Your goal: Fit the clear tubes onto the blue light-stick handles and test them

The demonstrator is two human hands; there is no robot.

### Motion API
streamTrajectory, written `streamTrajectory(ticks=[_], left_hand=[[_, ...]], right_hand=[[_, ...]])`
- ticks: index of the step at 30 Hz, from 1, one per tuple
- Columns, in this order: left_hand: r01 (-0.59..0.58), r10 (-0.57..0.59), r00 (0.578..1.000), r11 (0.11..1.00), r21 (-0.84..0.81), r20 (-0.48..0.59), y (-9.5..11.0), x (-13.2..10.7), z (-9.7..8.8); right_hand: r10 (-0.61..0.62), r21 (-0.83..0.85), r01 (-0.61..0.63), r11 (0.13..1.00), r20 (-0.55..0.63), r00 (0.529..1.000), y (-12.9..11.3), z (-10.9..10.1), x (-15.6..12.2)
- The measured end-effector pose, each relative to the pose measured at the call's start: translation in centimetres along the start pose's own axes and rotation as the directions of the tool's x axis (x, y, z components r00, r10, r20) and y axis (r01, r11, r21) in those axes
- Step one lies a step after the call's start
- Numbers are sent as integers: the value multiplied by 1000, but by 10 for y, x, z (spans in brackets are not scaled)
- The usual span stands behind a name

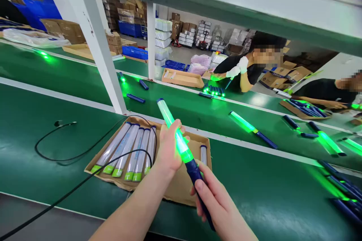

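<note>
A light stick [185, 150] with a tube glowing green and a dark blue handle is held slantwise in front of me. My left hand [169, 145] wraps round its lit tube, thumb across the top. Lower down, my right hand [207, 192] grips the blue handle. Beneath both hands lies a shallow cardboard tray [177, 190]. On its left side several unlit clear tubes [132, 150] with green collars and blue caps rest in a row. One more clear tube [203, 154] lies at its right end, partly hidden by my right hand.
A black cable [82, 184] loops over the green bench and tray. A white post [94, 41] rises at left. Beyond it, a lit stick [249, 126] and handles [135, 98] lie on the belt. Dark handles [343, 192] pile up at right. A gloved co-worker [237, 66] works opposite.
</note>
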State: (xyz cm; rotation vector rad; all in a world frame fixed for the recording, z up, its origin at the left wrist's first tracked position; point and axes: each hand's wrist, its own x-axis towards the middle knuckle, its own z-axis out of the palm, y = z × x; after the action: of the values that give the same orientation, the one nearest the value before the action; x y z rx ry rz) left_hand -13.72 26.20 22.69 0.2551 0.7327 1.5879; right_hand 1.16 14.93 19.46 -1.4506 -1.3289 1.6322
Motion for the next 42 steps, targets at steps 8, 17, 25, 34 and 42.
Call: streamTrajectory(ticks=[8, 17, 25, 34, 42], left_hand=[[-73, 68, 993, 996, 57, 92, -8, -15, 5], [-56, 57, 997, 998, -20, 57, -14, -7, 3], [195, -127, 933, 965, -177, 336, -5, -7, 22], [211, -169, 947, 968, -133, 272, -12, -11, 29], [87, -82, 989, 996, -36, 127, -23, -13, 33]], right_hand=[[-1, -159, -3, 987, -26, 1000, 1, 8, -5], [-140, -362, 99, 927, -89, 986, 4, 7, 6], [-23, -135, 12, 991, -82, 996, 11, -12, -7], [-22, -222, -8, 975, -132, 991, 11, -3, -12], [-215, -375, 148, 915, -144, 966, 3, 2, -1]])
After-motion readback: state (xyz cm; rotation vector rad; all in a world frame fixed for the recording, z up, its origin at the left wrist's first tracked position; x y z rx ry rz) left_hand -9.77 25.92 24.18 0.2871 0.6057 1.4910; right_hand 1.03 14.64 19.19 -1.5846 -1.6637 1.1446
